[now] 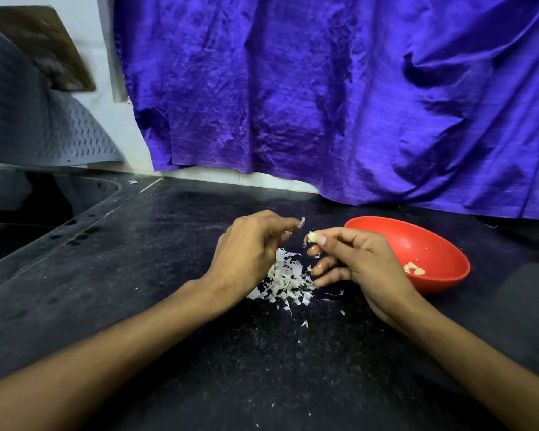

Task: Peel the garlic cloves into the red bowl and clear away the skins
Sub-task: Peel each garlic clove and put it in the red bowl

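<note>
Nearest, on the dark counter (137,275), lies one heap of skins (288,279) between the wrists, with loose flakes scattered round it. Above it the right hand (352,259) pinches a single garlic clove (312,237) between thumb and forefinger, while the left hand (249,247) pinches one strip of skin (302,222) just pulled clear. To do this well, let that strip fall onto the heap, then turn the clove to check for leftover film before dropping it. Further right sits one red bowl (448,275), holding about three peeled cloves (414,269); the exact count is unclear.
</note>
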Motion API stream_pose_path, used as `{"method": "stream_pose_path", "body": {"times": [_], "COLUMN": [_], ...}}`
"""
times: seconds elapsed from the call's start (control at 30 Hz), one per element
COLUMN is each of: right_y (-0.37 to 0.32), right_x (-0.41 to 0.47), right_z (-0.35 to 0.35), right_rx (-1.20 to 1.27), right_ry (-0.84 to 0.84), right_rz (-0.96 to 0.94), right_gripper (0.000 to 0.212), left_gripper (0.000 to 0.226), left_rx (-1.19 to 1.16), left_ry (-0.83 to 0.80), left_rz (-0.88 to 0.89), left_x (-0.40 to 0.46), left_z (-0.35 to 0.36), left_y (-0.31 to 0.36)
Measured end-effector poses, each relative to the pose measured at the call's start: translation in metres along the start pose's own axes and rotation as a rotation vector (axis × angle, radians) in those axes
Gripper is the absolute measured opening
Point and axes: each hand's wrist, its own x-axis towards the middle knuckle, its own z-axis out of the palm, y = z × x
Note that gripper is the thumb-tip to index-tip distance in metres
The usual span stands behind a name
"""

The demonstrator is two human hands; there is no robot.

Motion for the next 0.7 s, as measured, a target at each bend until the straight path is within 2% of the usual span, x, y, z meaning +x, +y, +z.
{"method": "stream_pose_path", "body": {"times": [0.07,0.2,0.37,0.5,0.7], "right_y": [0.0,-0.003,-0.005,-0.004,-0.005], "right_x": [0.0,-0.001,-0.003,-0.002,0.0], "right_z": [-0.001,-0.001,0.001,-0.001,0.0], "right_rx": [-0.008,0.009,0.026,0.062,0.146], "right_ry": [-0.008,-0.046,-0.114,-0.118,-0.136], "right_rz": [0.009,0.038,0.102,0.146,0.231], "right_gripper": [0.015,0.014,0.014,0.011,0.021], "left_gripper": [0.026,0.015,0.008,0.012,0.017], "left_rx": [-0.162,-0.375,-0.301,-0.269,-0.231], "left_ry": [-0.02,-0.039,-0.002,0.003,-0.006], "left_rz": [0.025,0.041,0.099,0.141,0.203], "left_x": [-0.001,-0.002,0.0,0.0,0.002], "left_z": [0.0,-0.003,-0.003,-0.001,-0.003], "left_y": [0.004,0.014,0.008,0.006,0.005]}}
